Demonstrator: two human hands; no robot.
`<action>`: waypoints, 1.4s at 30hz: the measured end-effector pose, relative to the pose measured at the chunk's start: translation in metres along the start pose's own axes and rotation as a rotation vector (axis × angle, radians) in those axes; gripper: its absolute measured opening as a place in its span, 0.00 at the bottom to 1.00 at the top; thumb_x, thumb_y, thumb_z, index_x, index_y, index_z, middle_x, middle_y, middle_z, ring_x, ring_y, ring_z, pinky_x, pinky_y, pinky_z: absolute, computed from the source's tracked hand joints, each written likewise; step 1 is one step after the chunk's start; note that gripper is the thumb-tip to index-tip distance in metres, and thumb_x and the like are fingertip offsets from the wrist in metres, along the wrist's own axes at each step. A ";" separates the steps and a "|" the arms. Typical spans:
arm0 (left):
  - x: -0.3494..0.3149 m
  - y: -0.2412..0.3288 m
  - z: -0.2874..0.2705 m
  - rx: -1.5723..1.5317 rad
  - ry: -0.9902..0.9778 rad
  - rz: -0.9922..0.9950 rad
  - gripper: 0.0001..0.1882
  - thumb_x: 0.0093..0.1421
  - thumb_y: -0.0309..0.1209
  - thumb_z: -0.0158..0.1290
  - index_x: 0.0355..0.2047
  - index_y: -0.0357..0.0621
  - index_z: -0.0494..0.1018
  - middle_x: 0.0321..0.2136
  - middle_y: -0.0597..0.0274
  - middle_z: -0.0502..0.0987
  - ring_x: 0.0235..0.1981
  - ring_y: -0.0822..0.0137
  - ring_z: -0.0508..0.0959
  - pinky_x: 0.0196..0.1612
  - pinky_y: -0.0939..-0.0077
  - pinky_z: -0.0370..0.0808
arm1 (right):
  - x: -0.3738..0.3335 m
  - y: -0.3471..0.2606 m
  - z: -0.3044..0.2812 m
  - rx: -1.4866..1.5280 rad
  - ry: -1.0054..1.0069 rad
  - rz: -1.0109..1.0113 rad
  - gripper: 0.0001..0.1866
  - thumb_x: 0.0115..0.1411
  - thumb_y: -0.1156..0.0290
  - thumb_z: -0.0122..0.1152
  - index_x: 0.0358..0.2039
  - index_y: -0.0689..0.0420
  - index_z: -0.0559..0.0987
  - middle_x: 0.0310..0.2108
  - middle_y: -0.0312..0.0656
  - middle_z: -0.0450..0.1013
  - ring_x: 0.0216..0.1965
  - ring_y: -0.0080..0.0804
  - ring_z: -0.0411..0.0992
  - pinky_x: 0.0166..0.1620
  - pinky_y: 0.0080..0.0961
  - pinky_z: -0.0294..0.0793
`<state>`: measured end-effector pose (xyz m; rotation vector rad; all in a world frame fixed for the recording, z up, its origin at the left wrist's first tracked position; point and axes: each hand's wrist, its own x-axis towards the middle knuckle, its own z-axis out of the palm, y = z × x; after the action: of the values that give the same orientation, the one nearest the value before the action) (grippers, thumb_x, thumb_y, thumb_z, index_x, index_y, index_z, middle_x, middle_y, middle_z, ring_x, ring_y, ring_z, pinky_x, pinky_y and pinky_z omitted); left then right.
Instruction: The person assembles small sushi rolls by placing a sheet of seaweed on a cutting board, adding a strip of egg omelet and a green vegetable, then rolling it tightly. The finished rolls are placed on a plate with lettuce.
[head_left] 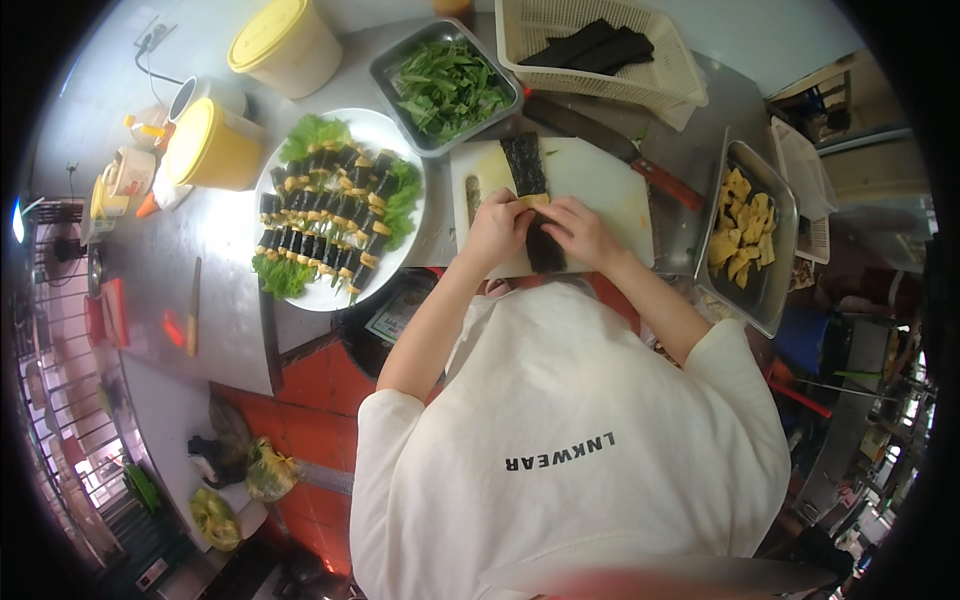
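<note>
My left hand (499,230) and my right hand (581,232) meet over a white cutting board (610,190). Between their closed fingertips is a small yellow strip (534,201), possibly fried tofu, held across a dark seaweed strip (524,163). The seaweed extends beyond my fingers toward the far edge, and a dark piece of it (545,252) also shows on the near side. My fingers partly cover the yellow strip. Left of the board, a round white plate (408,258) bears rows of small seaweed-wrapped rolls (325,212) banded in yellow, with lettuce around them.
A knife (668,184) with a brown handle lies by the board's far right corner. Behind stand a metal tray of green leaves (445,88) and a cream basket with dark seaweed sheets (590,48). Yellow pieces (742,222) fill a metal tray at right. Yellow-lidded tubs (212,145) stand far left.
</note>
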<state>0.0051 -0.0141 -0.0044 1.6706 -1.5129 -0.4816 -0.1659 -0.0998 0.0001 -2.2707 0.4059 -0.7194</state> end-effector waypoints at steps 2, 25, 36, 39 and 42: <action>0.000 -0.002 0.001 -0.020 -0.014 -0.038 0.10 0.51 0.25 0.59 0.35 0.35 0.78 0.29 0.50 0.75 0.30 0.51 0.77 0.35 0.64 0.75 | -0.003 0.008 0.001 -0.074 0.009 -0.044 0.17 0.51 0.79 0.62 0.43 0.60 0.76 0.35 0.42 0.68 0.38 0.40 0.69 0.43 0.31 0.71; 0.014 -0.016 -0.006 0.103 0.059 0.117 0.11 0.47 0.27 0.62 0.34 0.42 0.80 0.33 0.60 0.76 0.35 0.57 0.74 0.40 0.66 0.69 | 0.015 0.029 0.004 -0.071 0.019 -0.006 0.11 0.52 0.74 0.63 0.38 0.55 0.81 0.37 0.40 0.71 0.40 0.40 0.66 0.46 0.34 0.67; 0.029 -0.030 -0.009 0.152 -0.006 0.249 0.12 0.50 0.28 0.61 0.37 0.45 0.80 0.36 0.62 0.78 0.39 0.59 0.74 0.43 0.63 0.67 | 0.028 0.031 0.003 -0.106 0.025 0.068 0.13 0.52 0.70 0.64 0.40 0.55 0.81 0.38 0.40 0.70 0.42 0.39 0.67 0.46 0.32 0.66; 0.035 -0.035 -0.009 0.182 0.008 0.218 0.11 0.50 0.30 0.61 0.36 0.46 0.80 0.35 0.62 0.78 0.40 0.60 0.73 0.44 0.62 0.65 | 0.028 0.040 0.004 -0.035 0.032 0.040 0.13 0.52 0.70 0.64 0.39 0.56 0.81 0.38 0.39 0.72 0.43 0.38 0.68 0.47 0.32 0.66; 0.039 -0.032 -0.012 0.234 0.070 0.263 0.11 0.50 0.29 0.61 0.36 0.46 0.80 0.35 0.62 0.78 0.39 0.60 0.74 0.43 0.62 0.66 | 0.034 0.043 0.002 -0.140 0.022 0.010 0.12 0.53 0.69 0.64 0.39 0.55 0.81 0.38 0.38 0.72 0.44 0.38 0.67 0.48 0.33 0.66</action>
<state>0.0421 -0.0488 -0.0126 1.6100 -1.7583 -0.1077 -0.1408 -0.1454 -0.0191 -2.3917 0.4910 -0.7318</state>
